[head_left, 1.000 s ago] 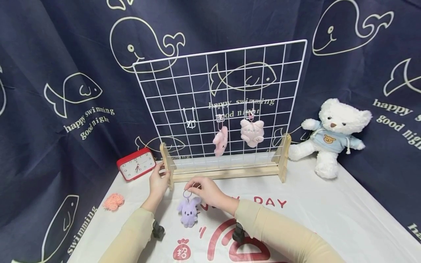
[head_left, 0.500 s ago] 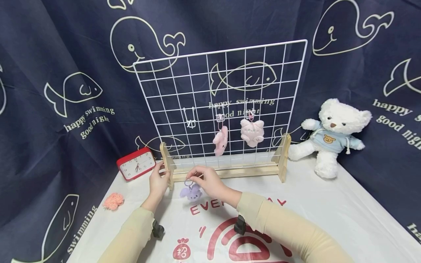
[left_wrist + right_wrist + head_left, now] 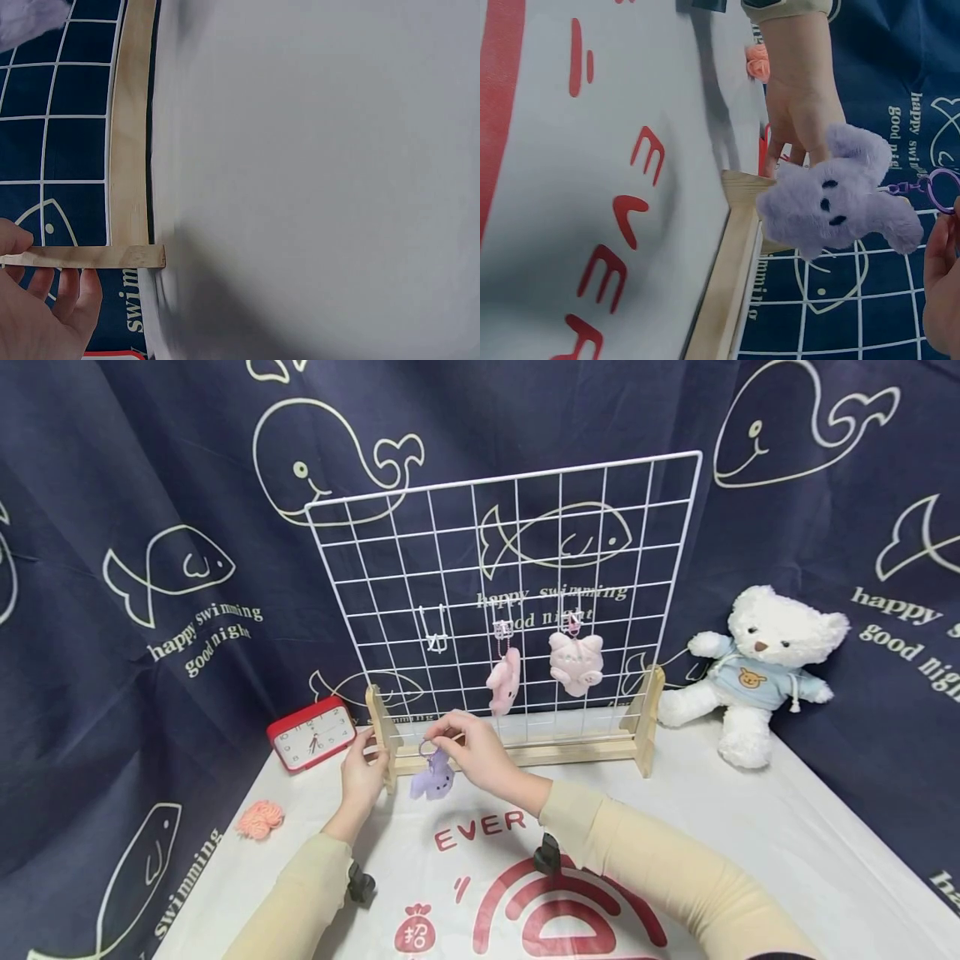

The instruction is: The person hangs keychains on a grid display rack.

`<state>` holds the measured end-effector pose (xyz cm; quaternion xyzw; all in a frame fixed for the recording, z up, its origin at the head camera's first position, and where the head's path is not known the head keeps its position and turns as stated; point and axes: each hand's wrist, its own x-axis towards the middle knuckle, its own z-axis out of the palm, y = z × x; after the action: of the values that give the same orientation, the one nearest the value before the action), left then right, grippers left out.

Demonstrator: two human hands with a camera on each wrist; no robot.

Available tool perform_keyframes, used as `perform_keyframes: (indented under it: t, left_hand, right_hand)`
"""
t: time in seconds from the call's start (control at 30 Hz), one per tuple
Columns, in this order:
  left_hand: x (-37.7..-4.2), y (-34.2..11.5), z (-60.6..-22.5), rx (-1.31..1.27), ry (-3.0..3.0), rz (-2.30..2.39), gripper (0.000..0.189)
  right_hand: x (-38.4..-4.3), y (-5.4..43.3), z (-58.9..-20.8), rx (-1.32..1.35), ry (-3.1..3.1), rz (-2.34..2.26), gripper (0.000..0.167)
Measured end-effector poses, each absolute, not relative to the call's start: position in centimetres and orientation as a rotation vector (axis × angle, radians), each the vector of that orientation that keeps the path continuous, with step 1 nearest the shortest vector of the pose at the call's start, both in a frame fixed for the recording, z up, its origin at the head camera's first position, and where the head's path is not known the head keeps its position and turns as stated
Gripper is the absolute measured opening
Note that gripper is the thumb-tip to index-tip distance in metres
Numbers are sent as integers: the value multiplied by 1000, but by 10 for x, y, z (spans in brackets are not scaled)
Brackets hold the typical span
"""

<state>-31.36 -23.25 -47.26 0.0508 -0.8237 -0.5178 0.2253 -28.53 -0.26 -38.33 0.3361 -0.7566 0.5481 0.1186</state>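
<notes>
My right hand point(image 3: 480, 756) pinches the purple ring point(image 3: 932, 191) of a keychain. From the ring dangles a fluffy lilac plush toy point(image 3: 433, 779), tilted, in front of the rack's lower left part. In the right wrist view the plush point(image 3: 825, 202) shows its dark eyes and nose. My left hand point(image 3: 363, 772) grips the left wooden stand point(image 3: 135, 256) of a white wire grid rack point(image 3: 516, 479), thumb on one side and fingers on the other. A white hook point(image 3: 435, 640) with nothing on it is on the grid above the lilac plush.
Two pink plush keychains point(image 3: 504, 683) hang further right on the grid. A red alarm clock point(image 3: 312, 735) stands beside my left hand, with a coral yarn bundle point(image 3: 260, 819) nearer. A white teddy bear point(image 3: 757, 668) sits right of the rack. A dark curtain hangs behind.
My right hand has risen toward the grid, lifting the lilac plush off its lower spot in front of the rack; the plush has swung and turned. My left hand stays on the stand.
</notes>
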Motion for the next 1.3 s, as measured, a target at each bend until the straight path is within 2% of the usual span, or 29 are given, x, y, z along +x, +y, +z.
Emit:
perform_keyframes:
  t: [0.87, 1.3]
  left_hand:
    - [-313, -231, -471, 137, -2265, -1444, 50]
    - [-312, -230, -469, 157, -2276, -1445, 50]
  right_hand:
    - [-300, -6, -346, 954, -1995, 1616, 9]
    - [-307, -8, -327, 859, -1949, 1622, 9]
